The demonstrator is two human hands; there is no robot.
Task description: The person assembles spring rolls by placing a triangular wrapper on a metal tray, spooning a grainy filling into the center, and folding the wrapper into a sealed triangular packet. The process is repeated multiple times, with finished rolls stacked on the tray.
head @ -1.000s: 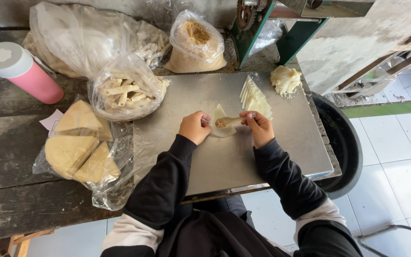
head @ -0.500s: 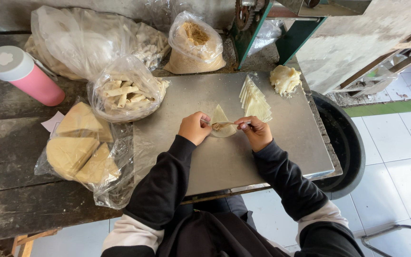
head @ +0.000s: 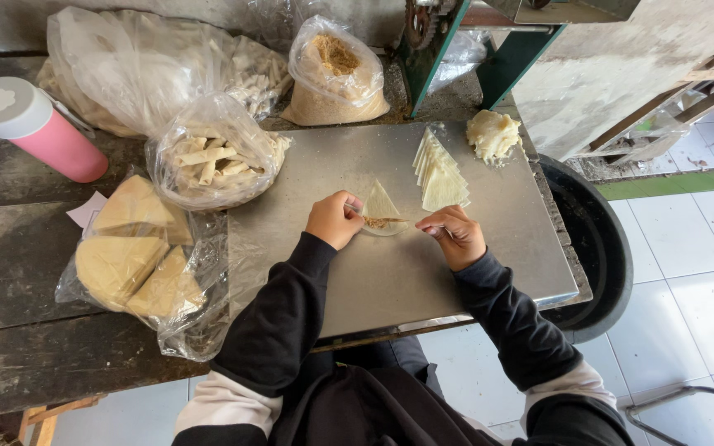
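There, at the frame's centre, the left hand (head: 336,219) and right hand (head: 454,235) pinched a thin wrapper (head: 382,211) with filling, lying on the metal tray (head: 390,272), fingers closed on its edges.

Bare left hand (head: 334,219) and right hand (head: 456,235), centre frame. Long black fabric sleeves (head: 278,318), white band at upper arms, black garment at bottom centre.
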